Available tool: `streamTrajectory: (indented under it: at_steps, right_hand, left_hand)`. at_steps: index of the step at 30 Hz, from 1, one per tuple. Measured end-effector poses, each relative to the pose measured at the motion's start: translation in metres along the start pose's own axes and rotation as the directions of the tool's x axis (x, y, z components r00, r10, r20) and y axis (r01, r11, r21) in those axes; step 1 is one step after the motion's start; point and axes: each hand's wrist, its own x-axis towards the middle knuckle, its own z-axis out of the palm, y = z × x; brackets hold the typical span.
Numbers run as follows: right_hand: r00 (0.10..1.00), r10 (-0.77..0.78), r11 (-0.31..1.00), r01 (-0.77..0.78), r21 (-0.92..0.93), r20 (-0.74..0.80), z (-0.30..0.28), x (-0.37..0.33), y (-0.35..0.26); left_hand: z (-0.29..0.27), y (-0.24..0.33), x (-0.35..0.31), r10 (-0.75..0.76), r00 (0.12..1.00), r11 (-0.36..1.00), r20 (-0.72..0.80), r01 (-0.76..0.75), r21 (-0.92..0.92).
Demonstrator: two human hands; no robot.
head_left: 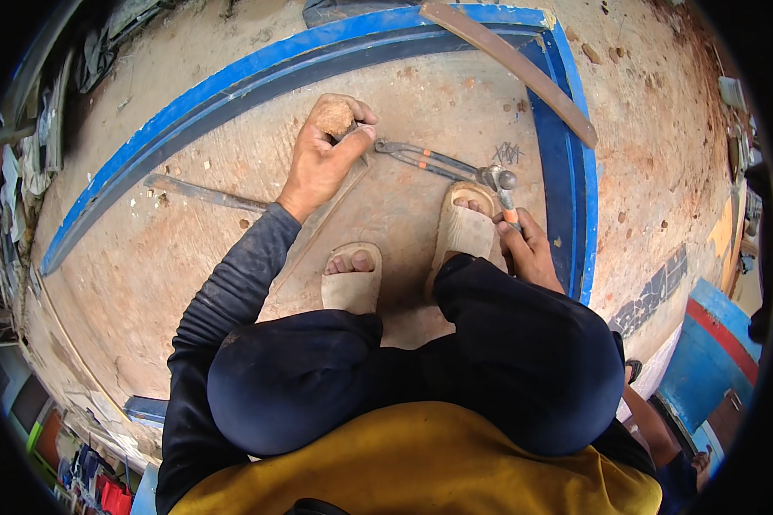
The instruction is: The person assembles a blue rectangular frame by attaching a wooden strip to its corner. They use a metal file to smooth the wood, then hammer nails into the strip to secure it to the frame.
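My left hand (325, 163) is raised in front of me with the fingers curled and the thumb pressed against them. A small grey piece shows between thumb and fingers, too hidden to name. In my right hand (534, 253), beside my right knee, is a hammer (508, 206) gripped by its orange handle, the metal head pointing away from me. Pincers (429, 160) with dark handles and orange bands lie on the ground between my hands, one end close to the hammer head. A small heap of nails (507, 153) lies just beyond the hammer.
A blue frame (258, 64) borders the ground ahead and to the right. Across its far right corner rests a brown wooden slat (511, 69). A worn flat strip (204, 192) lies left of my left forearm. Another person's arm (653, 425) shows at lower right, near a blue-and-red panel (713, 360).
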Motion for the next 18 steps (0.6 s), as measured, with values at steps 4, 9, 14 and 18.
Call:
streamTrajectory:
  at_steps: [4,9,14,18]
  right_hand:
    - [1.000,0.021,0.998,-0.021,-0.057,-0.013,0.003,0.000,-0.006]
    - [0.995,-0.091,0.988,0.095,-0.125,0.040,0.003,0.002,-0.027]
    - [0.959,-0.229,0.947,0.259,-0.191,0.168,0.004,0.014,-0.074]
    - [0.887,-0.377,0.822,0.453,-0.347,0.265,0.019,0.015,-0.122]
  left_hand:
    - [0.005,0.000,-0.001,0.011,1.000,0.998,0.025,-0.012,0.053]
    - [0.005,0.007,0.003,-0.071,0.990,0.980,0.121,0.047,0.192]
    - [0.002,0.015,0.009,-0.118,0.970,0.927,0.213,0.031,0.373]
    - [0.005,0.016,0.011,-0.118,0.960,0.898,0.252,-0.005,0.440]
